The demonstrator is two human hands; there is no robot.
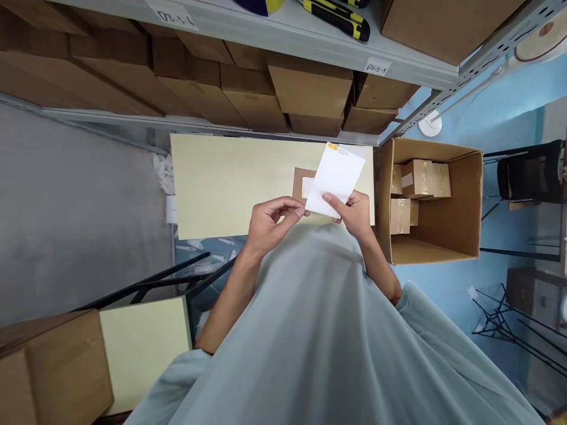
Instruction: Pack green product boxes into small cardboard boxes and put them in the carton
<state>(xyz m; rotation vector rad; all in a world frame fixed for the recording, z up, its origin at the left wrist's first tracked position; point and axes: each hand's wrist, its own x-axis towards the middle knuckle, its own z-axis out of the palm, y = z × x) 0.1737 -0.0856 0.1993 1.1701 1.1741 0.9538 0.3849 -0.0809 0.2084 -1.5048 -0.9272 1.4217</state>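
My right hand (354,211) holds a white paper sheet (335,177) with an orange mark and small print at its top edge. The thumb lies on the front, and the other fingers are behind it. At the sheet's lower left corner, my left hand (275,222) is closed in a pinch, thumb against fingertips. Partly hidden behind the sheet, a small brown cardboard box (299,184) with a white label lies on the pale yellow table (230,183).
Right of the table, a large open carton (456,218) contains several small taped boxes (416,178). Above the table's far edge runs a metal shelf (266,32) with brown boxes (310,88) below and yellow-black cutters (339,19) on top. Another carton (66,366) stands at lower left.
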